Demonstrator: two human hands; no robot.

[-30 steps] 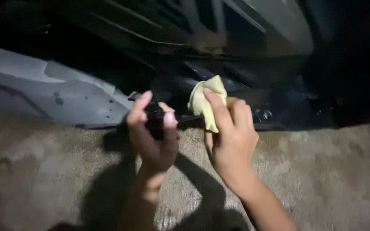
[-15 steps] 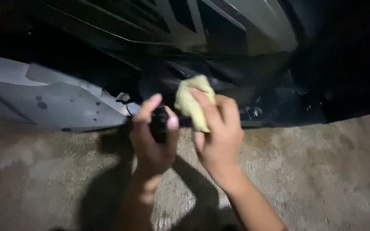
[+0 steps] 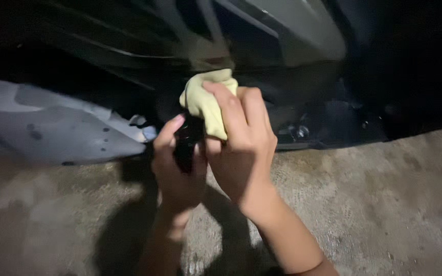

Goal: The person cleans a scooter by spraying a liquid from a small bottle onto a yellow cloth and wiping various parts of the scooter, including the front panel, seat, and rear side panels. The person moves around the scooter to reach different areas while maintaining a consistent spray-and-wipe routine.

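Observation:
My right hand [image 3: 241, 145] grips a pale yellow cloth [image 3: 206, 102] and presses it against the top of a small black part [image 3: 186, 142]. My left hand [image 3: 176, 171] is closed around that black part from the left, thumb and fingers wrapped about it. Both hands sit close together in the middle of the view, just in front of the dark underside of a vehicle [image 3: 282, 46]. Most of the black part is hidden by my fingers and the cloth.
A grey plastic body panel [image 3: 52, 128] lies at the left on the rough concrete ground [image 3: 374, 204]. Dark machinery with a shiny bolt [image 3: 299, 133] sits behind my hands. The upper area is unlit.
Both hands have come closer to the camera and nearer each other. The cloth has moved up onto the black part, and my left fingers have closed around it.

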